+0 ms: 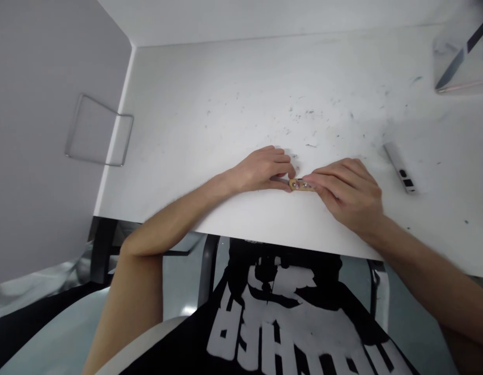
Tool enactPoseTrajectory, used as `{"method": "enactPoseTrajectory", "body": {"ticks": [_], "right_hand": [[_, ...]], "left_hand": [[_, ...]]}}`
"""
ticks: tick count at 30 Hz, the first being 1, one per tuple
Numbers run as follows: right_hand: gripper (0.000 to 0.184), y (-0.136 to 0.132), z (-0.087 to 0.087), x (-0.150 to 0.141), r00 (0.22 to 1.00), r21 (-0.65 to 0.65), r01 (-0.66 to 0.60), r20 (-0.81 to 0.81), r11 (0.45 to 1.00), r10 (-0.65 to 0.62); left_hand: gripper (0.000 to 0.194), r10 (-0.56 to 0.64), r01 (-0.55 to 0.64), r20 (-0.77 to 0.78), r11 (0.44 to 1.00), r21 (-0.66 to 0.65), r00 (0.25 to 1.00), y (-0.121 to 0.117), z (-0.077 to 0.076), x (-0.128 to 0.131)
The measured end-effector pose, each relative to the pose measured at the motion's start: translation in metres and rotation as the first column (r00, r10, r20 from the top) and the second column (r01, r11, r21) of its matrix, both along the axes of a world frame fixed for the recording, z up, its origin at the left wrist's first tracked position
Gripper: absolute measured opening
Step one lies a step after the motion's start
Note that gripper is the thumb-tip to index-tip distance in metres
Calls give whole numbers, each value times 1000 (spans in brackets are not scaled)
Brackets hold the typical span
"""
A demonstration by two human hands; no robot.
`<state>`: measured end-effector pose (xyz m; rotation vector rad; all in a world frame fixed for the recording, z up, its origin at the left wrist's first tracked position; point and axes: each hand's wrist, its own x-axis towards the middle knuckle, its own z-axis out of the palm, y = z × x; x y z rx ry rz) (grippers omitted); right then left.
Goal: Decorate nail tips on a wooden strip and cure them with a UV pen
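Between my two hands is a small, narrow tan bar (302, 185) with shiny round spots along its face. It lies low over the table near the front edge, and I cannot make out what kind of thing it is. My left hand (261, 169) pinches its left end between thumb and curled fingers, where a grey part shows. At the right end, my right hand (351, 190) grips it with thumb and fingertips, hiding that end. To the right of my right hand lies a slim light-grey device (399, 169) with black buttons or windows.
Dark specks and scuffs mark the white table (194, 130). A bent metal wire frame (126, 140) rests against the grey partition (50, 104) on the left. In the far right corner stands a clear plastic box (464, 67) with a dark strip.
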<state>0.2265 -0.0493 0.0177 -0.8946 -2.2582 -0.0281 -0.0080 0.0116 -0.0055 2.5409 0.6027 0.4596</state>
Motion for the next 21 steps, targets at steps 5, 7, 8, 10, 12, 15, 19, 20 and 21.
{"method": "enactPoseTrajectory", "body": {"ticks": [5, 7, 8, 10, 12, 15, 19, 20, 21], "right_hand": [[14, -1, 0, -2, 1000, -3, -10, -6, 1000, 9], [14, -2, 0, -3, 1000, -16, -11, -1, 1000, 11], [14, -2, 0, -3, 1000, -19, -12, 1, 1000, 12], [14, -2, 0, -3, 1000, -11, -16, 1, 1000, 16], [14, -2, -1, -3, 1000, -1, -21, 5, 1000, 21], [15, -1, -1, -2, 999, -2, -28, 15, 1000, 28], [15, -1, -2, -2, 1000, -6, -27, 7, 1000, 27], [16, -1, -1, -2, 1000, -8, -28, 2, 1000, 28], [16, -1, -1, -2, 1000, -9, -30, -4, 999, 30]], "left_hand": [[34, 5, -5, 5, 1000, -4, 1000, 0, -1, 0], [35, 8, -8, 3, 1000, -8, 1000, 0, -1, 0], [35, 8, -8, 2, 1000, -8, 1000, 0, -1, 0], [35, 5, -5, 6, 1000, -4, 1000, 0, -1, 0], [36, 0, 0, 12, 1000, 3, 1000, 0, 0, 0], [37, 3, -3, 0, 1000, -5, 1000, 0, 0, 1], [37, 13, -13, -28, 1000, -21, 1000, 0, 1, 1], [38, 12, -13, -31, 1000, -23, 999, 0, 1, 1], [39, 12, -12, -29, 1000, -23, 1000, 0, 1, 1]]}}
